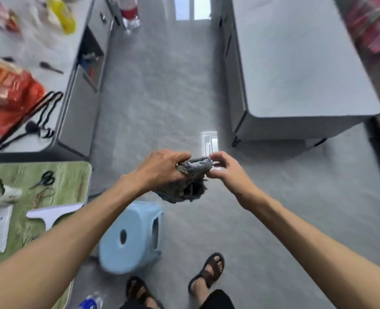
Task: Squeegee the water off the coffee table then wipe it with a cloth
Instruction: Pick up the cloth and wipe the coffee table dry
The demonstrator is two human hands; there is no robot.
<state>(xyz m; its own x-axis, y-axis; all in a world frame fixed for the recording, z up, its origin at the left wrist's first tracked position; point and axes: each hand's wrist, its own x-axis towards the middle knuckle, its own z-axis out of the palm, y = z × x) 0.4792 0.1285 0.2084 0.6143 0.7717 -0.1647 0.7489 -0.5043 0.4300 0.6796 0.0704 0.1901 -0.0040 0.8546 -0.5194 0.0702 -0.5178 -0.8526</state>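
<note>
Grey floor [153, 97]; coffee table [295, 63] at 1 o'clock. Cloth [193, 175] at centre, off table: left hand [162, 168] fingers clamped round bundle, right hand [222, 168] fingers pinching its end, likely spreading it for wiping. Squeegee [51, 214] parked on green tabletop [68, 175], 8 o'clock.

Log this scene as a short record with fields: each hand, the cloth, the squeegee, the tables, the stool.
left hand: grips the cloth, grey and bunched
right hand: pinches the cloth's other end
cloth: held above the floor
squeegee: lies on green table, left, no hand on it
pale table: right, water cannot be told
stool: light blue, below the arms
</note>
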